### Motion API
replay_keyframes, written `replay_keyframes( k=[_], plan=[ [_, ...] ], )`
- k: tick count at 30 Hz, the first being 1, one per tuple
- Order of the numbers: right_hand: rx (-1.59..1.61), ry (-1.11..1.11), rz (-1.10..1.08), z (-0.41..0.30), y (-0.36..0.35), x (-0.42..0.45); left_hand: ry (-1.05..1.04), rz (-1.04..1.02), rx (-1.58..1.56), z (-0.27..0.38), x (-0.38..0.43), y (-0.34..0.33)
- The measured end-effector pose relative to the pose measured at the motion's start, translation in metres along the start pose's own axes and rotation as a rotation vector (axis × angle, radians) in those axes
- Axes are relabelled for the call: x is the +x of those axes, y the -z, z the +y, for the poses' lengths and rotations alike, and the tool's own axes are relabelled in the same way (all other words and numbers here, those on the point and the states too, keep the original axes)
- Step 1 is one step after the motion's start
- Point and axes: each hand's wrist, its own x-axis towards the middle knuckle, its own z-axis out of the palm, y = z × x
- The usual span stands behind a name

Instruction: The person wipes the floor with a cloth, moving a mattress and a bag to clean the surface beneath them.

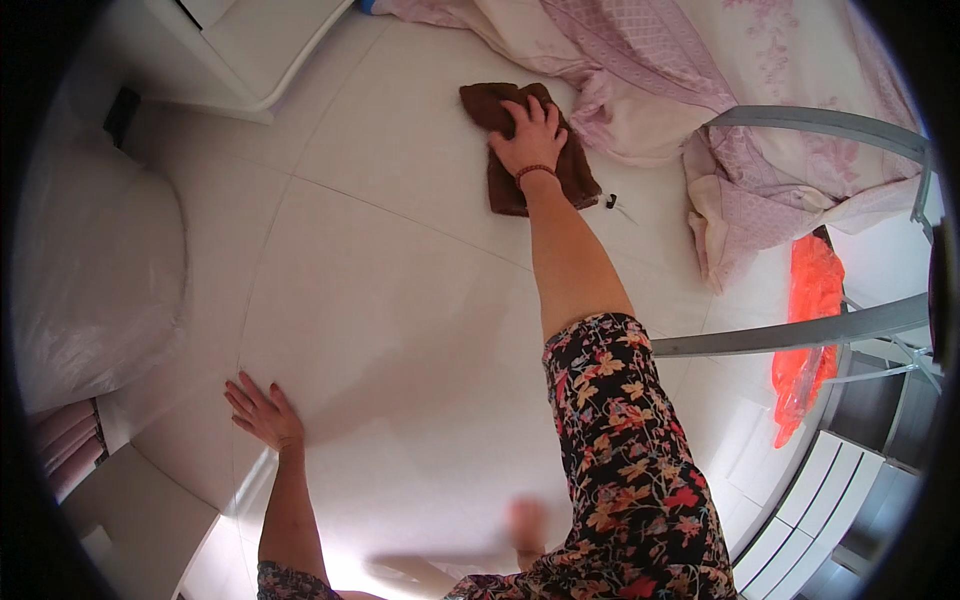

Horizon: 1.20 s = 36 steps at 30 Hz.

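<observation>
My right hand (531, 142) presses down on a brown cloth (510, 196), its fingers spread and slightly bent into the fabric. The cloth lies folded and rumpled on the pale tiled floor (390, 285). Beside its lower right corner is a small black object (611, 201), too small to name, with a thin pale strand. My left hand (262, 412) rests on the floor at the lower left, fingers apart, holding nothing. A red beaded bracelet circles my right wrist.
Pink and white floral bedding (652, 97) hangs to the floor beyond the cloth. Grey curved metal bars (795, 330) cross at the right, near a red plastic bag (806, 337). White furniture (247, 60) stands at upper left; a plastic-covered bulky item (97, 277) sits at left.
</observation>
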Motion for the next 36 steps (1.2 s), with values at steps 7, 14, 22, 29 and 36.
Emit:
replay_keyframes(
  k=[7,14,22,29,36],
  plan=[
    [0.526,-0.513,0.388,0.009,0.003,0.035,-0.011,0.04,0.012,-0.008,-0.003,0.0],
    [-0.104,-0.072,-0.134,-0.047,-0.022,0.044,-0.042,-0.042,-0.058,0.008,-0.006,0.009],
    [0.024,0.497,-0.101,-0.046,0.007,-0.105,-0.009,-0.01,0.036,-0.004,-0.007,-0.004],
    [-0.504,-0.231,-0.116,0.131,0.071,-0.092,-0.031,0.019,-0.059,0.004,-0.005,0.003],
    [-0.361,-1.044,-0.083,0.135,0.092,-0.117,-0.04,0.075,-0.104,0.004,-0.007,-0.001]
  ],
)
